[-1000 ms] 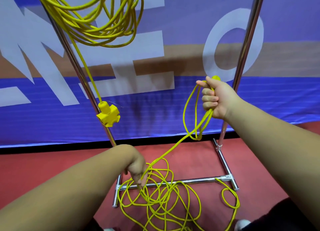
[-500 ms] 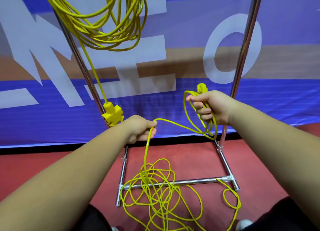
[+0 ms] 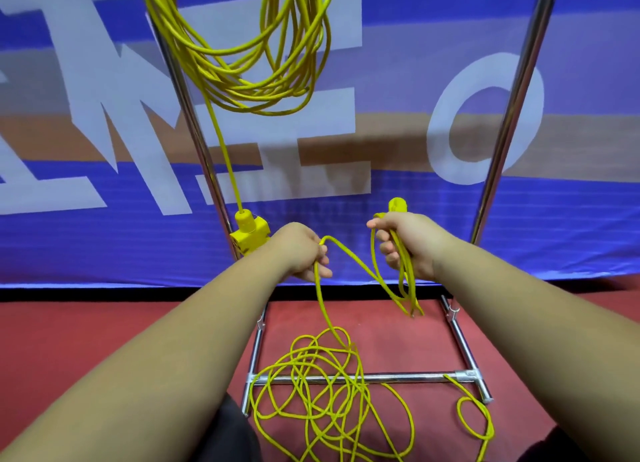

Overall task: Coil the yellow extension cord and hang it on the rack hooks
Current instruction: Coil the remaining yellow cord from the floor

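- Red floor below, blue banner behind with big white letters, seemingly "M", "E", "O"; no full word readable.
- My left hand, closed on the yellow extension cord, has risen from the floor tangle toward my right hand, fisted around gathered loops: another loop forming.
- Most cord lies tangled at lower centre, across the rack base.
- Another yellow coil hangs upper centre.

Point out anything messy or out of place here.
The loose cord lies in a tangled heap on the red floor, draped across the rack's bottom bar, with a stray loop off to the right.
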`<state>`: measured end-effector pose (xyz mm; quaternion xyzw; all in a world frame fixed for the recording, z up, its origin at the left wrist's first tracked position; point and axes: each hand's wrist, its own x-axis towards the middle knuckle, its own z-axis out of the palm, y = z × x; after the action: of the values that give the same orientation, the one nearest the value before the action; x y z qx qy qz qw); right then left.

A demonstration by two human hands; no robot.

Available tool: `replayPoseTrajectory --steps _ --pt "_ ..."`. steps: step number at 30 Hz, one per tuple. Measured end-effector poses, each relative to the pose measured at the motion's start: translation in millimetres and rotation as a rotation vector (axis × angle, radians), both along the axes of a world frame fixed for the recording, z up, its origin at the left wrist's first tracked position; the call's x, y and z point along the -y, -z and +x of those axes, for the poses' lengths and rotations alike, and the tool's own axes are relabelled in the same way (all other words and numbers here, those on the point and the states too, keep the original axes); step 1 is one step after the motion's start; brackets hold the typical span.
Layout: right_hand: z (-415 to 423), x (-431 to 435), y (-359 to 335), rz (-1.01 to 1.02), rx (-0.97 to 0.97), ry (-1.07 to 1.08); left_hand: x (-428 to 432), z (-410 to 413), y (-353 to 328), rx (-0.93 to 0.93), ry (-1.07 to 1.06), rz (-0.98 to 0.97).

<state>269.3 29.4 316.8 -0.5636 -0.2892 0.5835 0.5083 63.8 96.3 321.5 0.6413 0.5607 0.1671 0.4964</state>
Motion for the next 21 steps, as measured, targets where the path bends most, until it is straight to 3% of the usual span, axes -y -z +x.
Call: replayPoseTrajectory --steps 5,11,16,21 --pt "-8.6 3.1 4.7 -0.040 0.069 -0.061 -2.6 -5.5 -2.5 0.118 -0.159 -0.081" --pt "-27.5 6.4 11.1 0.037 0.156 -0.169 -2.5 -11.7 -1.3 0.084 -0.151 -0.078" --pt "-49.1 8.7 16.0 -0.003 0.110 -0.221 -5.1 -9.1 -6.5 0.378 -0.283 -0.320" --pt "-57.9 10.8 13.6 -0.020 0.159 -0.210 -10.5 -13.8 -4.0 0.619 -0.367 -0.419"
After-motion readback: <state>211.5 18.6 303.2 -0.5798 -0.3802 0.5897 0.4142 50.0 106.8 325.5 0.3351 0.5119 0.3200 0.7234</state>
